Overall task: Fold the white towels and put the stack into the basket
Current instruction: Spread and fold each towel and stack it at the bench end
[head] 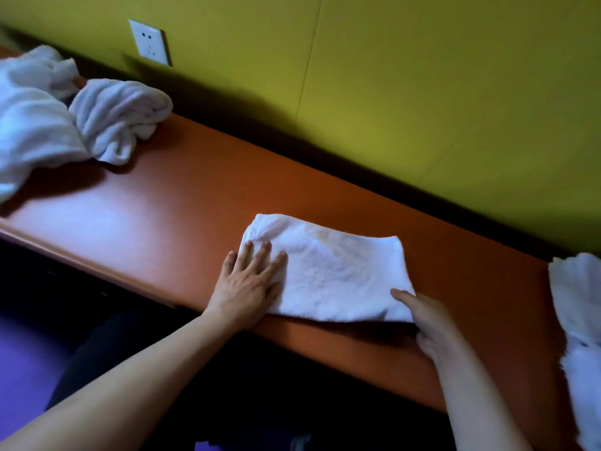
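Far left of my feed: a heap of unfolded white towels (29, 125) on the orange-brown counter (169, 203), with a second crumpled towel (120, 115) bunched just beside it, the two touching. Behind them on the yellow-green wall (422, 92), a white wall socket (149, 42).

Centre: one folded white towel (328, 271) lies flat on the counter near its front edge, roughly rectangular, its left end slightly rumpled. The left hand (248, 286) lies palm down on the towel's left end, fingers straight and spread, pressing, not gripping. Bare forearm runs back toward bottom left.

Right of centre: the right hand (426, 320) is at the towel's near right corner. Thumb lies on top of the cloth, the other fingers curl below the edge at the counter's lip; I read it as pinching that corner, though the underside is hidden.

Far right: another white towel (579, 320) drapes over the counter edge, well apart from the folded one, partly cut off by the frame.
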